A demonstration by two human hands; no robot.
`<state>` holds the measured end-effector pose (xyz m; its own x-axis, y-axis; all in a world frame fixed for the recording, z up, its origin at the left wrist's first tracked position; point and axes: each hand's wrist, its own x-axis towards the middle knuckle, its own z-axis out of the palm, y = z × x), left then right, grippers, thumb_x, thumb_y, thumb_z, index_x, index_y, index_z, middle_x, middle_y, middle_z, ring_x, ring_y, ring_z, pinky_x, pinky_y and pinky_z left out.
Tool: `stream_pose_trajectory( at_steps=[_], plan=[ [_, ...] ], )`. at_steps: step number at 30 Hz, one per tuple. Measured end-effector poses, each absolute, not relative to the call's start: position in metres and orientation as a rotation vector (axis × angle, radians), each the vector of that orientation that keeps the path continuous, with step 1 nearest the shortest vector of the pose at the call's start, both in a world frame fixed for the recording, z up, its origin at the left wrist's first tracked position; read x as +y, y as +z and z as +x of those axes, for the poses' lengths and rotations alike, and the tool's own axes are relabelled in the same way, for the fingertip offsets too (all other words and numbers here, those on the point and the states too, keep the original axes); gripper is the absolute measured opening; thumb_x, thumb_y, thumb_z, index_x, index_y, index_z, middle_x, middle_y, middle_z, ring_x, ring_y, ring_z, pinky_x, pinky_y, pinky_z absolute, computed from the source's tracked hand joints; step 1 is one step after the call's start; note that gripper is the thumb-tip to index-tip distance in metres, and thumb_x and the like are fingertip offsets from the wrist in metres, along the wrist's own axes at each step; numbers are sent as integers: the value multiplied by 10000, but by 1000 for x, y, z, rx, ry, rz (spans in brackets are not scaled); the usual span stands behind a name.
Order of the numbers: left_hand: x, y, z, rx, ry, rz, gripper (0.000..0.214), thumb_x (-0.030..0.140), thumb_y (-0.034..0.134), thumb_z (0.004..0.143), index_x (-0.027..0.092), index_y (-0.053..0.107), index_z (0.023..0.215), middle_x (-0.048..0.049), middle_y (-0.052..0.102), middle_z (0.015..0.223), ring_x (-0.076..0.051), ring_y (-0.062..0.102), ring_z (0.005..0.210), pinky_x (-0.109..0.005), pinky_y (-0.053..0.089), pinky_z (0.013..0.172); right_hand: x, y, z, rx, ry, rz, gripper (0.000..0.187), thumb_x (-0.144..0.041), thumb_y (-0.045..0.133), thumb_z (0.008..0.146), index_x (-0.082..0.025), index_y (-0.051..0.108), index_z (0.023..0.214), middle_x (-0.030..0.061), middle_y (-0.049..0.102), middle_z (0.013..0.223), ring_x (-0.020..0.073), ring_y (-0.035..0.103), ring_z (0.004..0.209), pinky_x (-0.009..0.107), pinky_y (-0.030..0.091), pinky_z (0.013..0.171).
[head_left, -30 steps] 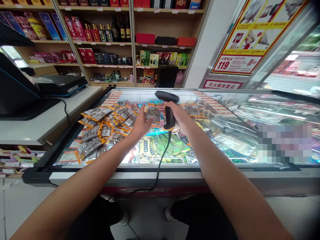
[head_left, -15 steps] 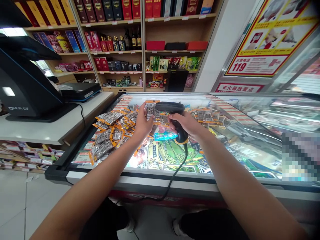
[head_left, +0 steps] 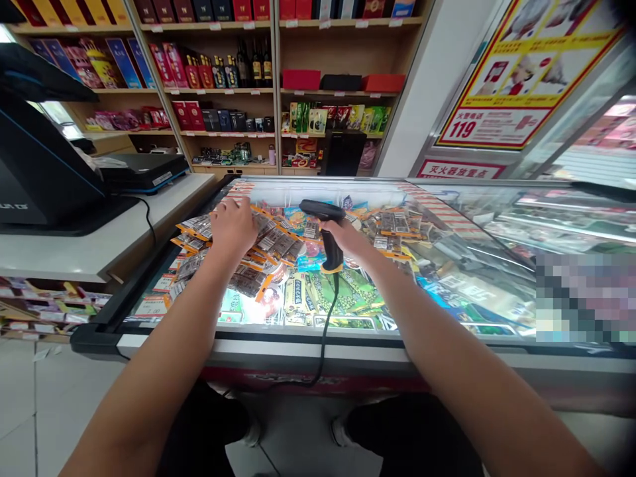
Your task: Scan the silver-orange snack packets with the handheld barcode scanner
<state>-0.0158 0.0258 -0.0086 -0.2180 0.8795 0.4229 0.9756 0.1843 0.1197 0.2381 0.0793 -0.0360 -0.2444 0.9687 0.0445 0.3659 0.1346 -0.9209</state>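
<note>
My right hand (head_left: 348,238) is wrapped round the handle of a black barcode scanner (head_left: 322,211), its head pointing left and its cord hanging toward me. My left hand (head_left: 232,226) lies on the pile of small orange-edged snack packets (head_left: 281,244), back of the hand up, fingers bent down over the packets. The fingertips are partly hidden, but they look closed on a packet. Labels with barcodes show on several packets. The pile rests on the glass top of a chest freezer (head_left: 298,336). More such packets (head_left: 397,224) lie right of the scanner.
Green bags (head_left: 342,291) show through the freezer glass. At the left stands a counter (head_left: 119,242) with a scale (head_left: 144,173) and a dark machine (head_left: 44,152). Shelves (head_left: 213,91) with boxes and bottles line the back. A poster (head_left: 527,79) hangs at right.
My left hand has moved left from a packet near the scanner onto the pile. Packets now lie spread further right. The scanner has shifted slightly left in view, still in my right hand.
</note>
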Motion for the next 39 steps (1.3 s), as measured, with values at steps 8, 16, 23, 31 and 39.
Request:
stream_pose_trajectory(
  at_steps=[8, 16, 23, 31, 39],
  plan=[
    [22, -26, 34, -1864, -723, -2235, 348, 187, 504, 941, 134, 722, 1207, -231, 685, 1229, -429, 539, 1301, -590, 394, 1105, 79, -29, 245, -1735, 1176, -1461, 394, -629, 681, 852, -237, 662, 817, 98, 684, 775, 265, 585, 723, 423, 444, 693],
    [13, -59, 93, -1864, -647, -2532, 330, 303, 540, 982, 138, 682, 1229, -211, 752, 1161, -432, 567, 1289, -615, 394, 1082, 90, -33, 258, -1455, 1406, -1317, 303, -533, 663, 846, -232, 677, 876, 87, 743, 868, 268, 684, 874, 383, 542, 785],
    [35, -58, 84, -2168, -2081, -2284, 413, 260, 661, 949, 168, 531, 1329, -163, 659, 1261, -204, 684, 873, -354, 553, 749, 76, -18, 249, -1321, 1403, -1015, 247, -453, 666, 784, -225, 658, 879, 90, 749, 940, 243, 704, 883, 335, 565, 756],
    [53, -54, 61, -2202, -2477, -1924, 214, 205, 658, 893, 156, 668, 1100, -67, 654, 1033, -129, 602, 767, -261, 485, 707, 50, 1, 245, -1540, 1277, -856, 143, -351, 690, 768, -211, 676, 786, 62, 713, 807, 204, 653, 741, 337, 521, 711],
    [54, -48, 49, -2018, -2410, -1941, 142, 150, 594, 898, 183, 680, 1007, -37, 695, 943, -168, 650, 835, -289, 522, 819, 33, 7, 242, -1775, 1449, -825, 139, -292, 643, 823, -235, 565, 723, 4, 552, 558, 152, 476, 479, 309, 372, 489]
  ],
)
